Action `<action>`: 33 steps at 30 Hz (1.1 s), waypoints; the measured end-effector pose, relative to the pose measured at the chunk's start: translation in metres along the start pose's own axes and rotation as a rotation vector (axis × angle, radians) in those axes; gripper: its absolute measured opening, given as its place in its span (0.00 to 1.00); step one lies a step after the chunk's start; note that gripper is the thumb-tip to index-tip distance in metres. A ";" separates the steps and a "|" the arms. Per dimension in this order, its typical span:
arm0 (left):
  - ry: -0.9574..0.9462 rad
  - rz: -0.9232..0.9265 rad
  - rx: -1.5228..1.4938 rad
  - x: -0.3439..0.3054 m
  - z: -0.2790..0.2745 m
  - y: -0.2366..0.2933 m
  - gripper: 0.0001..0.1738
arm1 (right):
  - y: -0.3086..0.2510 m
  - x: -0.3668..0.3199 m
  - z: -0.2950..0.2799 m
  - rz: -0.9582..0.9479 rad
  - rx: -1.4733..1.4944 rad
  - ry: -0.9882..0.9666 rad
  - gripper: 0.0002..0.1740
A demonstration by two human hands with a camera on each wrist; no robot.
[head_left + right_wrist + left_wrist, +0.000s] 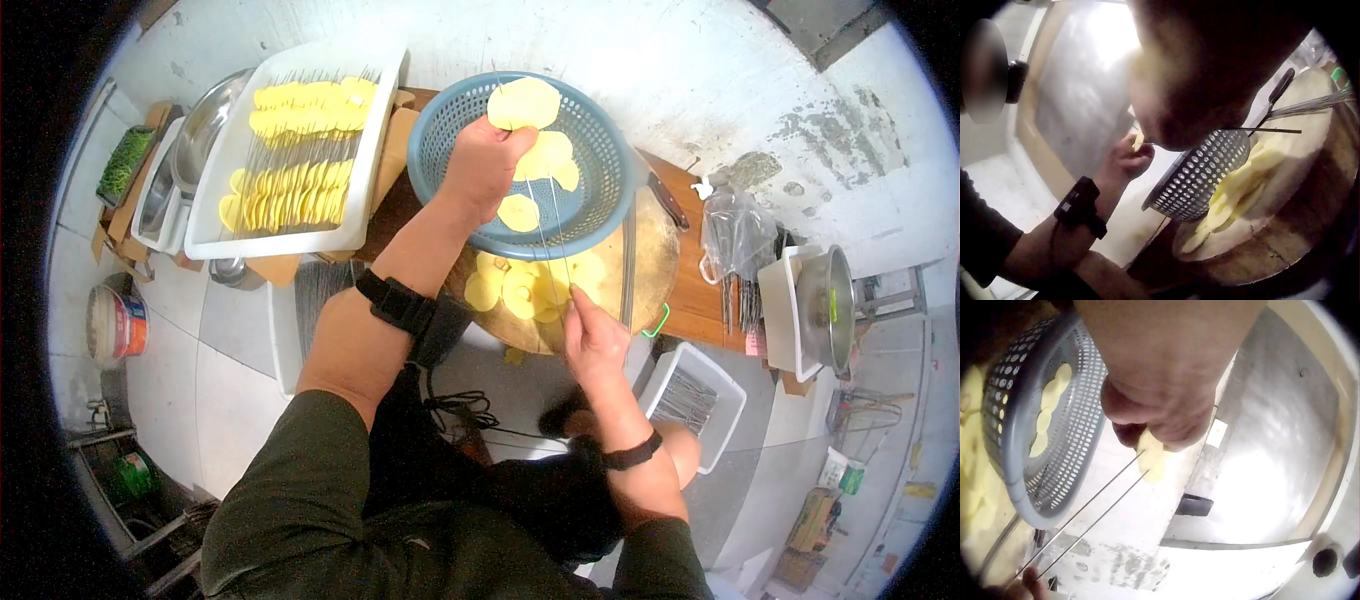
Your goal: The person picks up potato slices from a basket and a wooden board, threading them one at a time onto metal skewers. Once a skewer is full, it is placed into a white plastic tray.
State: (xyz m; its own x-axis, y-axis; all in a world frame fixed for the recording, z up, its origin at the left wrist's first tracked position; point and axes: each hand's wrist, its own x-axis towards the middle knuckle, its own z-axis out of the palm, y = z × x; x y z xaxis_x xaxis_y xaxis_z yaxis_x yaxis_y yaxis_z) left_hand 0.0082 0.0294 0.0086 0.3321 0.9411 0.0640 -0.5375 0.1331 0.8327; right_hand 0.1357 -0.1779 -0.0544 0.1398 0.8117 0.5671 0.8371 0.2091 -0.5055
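My left hand [485, 165] pinches a thin yellow potato slice [524, 103] above the blue-grey colander [422, 165]. Two thin metal skewers [1094, 503] run side by side up to that slice, their upper ends meeting it in the left wrist view. Lower down, my right hand [597, 340] grips the near ends of both skewers. Loose potato slices [518, 213] lie inside the colander. More slices [520, 290] are spread on the round wooden chopping board [650, 265], in front of the colander. In the right wrist view, my right hand [1179, 94] is dark and blurred.
At the left, a white tray [205, 235] holds rows of skewered slices [300, 195]. A knife [668, 200] and a bundle of skewers [628, 265] lie at the board's right. A white bin of skewers [690, 400] stands low at right, near a steel bowl [828, 310].
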 end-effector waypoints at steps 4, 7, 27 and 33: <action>-0.019 0.010 0.040 0.001 -0.002 -0.001 0.15 | -0.004 0.003 -0.002 0.003 0.025 0.010 0.15; -0.022 0.005 0.030 0.002 -0.001 -0.001 0.16 | -0.006 0.003 -0.003 0.041 0.049 -0.002 0.14; -0.043 0.091 0.272 -0.009 0.007 -0.002 0.14 | -0.008 0.008 -0.008 0.236 0.172 -0.068 0.11; -0.034 0.085 0.194 -0.008 0.007 -0.006 0.15 | -0.009 0.008 -0.013 0.356 0.243 -0.104 0.10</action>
State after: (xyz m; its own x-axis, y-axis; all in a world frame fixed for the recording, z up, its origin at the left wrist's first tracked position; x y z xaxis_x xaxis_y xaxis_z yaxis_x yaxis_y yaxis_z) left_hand 0.0137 0.0191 0.0072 0.3200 0.9347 0.1546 -0.4068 -0.0118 0.9134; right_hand 0.1361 -0.1800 -0.0373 0.3322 0.9044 0.2678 0.5965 0.0185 -0.8024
